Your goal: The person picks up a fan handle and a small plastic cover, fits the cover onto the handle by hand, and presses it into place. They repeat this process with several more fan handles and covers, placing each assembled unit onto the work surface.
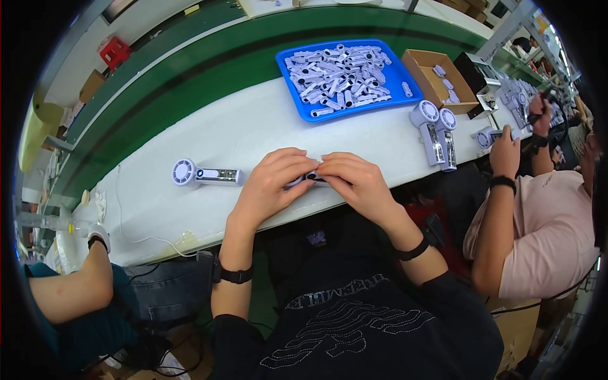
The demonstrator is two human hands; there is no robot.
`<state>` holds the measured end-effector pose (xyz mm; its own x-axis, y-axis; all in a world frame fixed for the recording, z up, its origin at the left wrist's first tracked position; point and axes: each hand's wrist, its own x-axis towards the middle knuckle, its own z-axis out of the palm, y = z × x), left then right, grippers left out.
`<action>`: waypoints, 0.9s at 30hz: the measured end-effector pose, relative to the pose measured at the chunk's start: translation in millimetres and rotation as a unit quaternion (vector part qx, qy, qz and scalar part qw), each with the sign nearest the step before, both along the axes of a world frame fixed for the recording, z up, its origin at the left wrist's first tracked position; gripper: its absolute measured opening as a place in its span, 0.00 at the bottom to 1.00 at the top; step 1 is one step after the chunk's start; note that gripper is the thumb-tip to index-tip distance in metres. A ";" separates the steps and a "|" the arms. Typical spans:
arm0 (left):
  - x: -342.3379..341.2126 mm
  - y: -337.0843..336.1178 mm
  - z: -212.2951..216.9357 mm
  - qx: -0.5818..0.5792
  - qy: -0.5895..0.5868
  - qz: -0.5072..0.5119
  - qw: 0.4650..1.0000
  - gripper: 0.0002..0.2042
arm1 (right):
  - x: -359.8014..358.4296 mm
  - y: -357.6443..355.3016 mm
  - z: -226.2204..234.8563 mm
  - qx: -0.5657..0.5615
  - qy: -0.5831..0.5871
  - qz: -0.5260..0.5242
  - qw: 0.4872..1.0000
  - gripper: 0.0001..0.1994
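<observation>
- White workbench (145, 202): one, extending in front of a green backboard (209, 76).
- Blue tray (392, 76): one, at the far side of the bench, holding lavender casing pieces (345, 69), too many and too overlapped to count. One piece lies apart at its right end.
- Cardboard box (424, 63): one, just beside the tray; about three small pieces visible inside.
- Hands: two. Left hand (275, 183) and right hand (358, 183) are closed around one lavender part (312, 175), fingertips meeting over it, near the bench's front edge. Its full outline is hidden.
- Handheld fans (215, 176): three on the near bench, one left of the hands, two side by side at right. A fourth is at a co-worker's hand (505, 149); those beyond cannot be counted.
- Handling (judged): the held part is likely light, stiff, smooth plastic. Grip by the outer side walls; keep fingers off exposed internals on open fan handles, likely fragile.
</observation>
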<state>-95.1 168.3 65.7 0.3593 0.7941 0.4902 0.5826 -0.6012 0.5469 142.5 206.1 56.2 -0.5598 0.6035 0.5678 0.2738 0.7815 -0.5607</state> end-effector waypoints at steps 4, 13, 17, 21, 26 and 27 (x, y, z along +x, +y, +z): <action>1.5 1.9 -10.3 0.009 -0.030 -0.003 0.999 0.13 | 0.3 -10.6 10.6 -0.151 0.012 -0.017 0.988 0.10; 3.9 5.6 -13.2 0.046 -0.038 -0.010 0.998 0.09 | 6.5 -14.3 -0.9 -0.063 0.002 -0.062 0.996 0.11; 2.7 4.8 -14.5 0.061 -0.029 -0.010 0.998 0.09 | 2.7 -21.7 1.0 -0.074 0.001 -0.069 0.995 0.11; 1.6 7.5 -16.1 0.066 -0.022 -0.018 0.997 0.09 | 1.8 -26.4 2.9 -0.088 -0.016 -0.088 0.992 0.10; -0.4 8.0 -17.2 0.059 -0.020 -0.029 0.998 0.11 | -5.2 -29.5 -7.0 -0.083 0.036 -0.114 0.989 0.10; -0.4 8.3 -17.3 0.060 -0.019 -0.029 0.998 0.11 | -5.2 -29.8 -6.7 -0.075 0.027 -0.118 0.990 0.10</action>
<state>-95.6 176.6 48.4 0.3829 0.7068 0.5948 0.5246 -0.6964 0.4898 137.2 176.3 49.6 -0.3648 0.7936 0.4870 0.4060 0.6063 -0.6838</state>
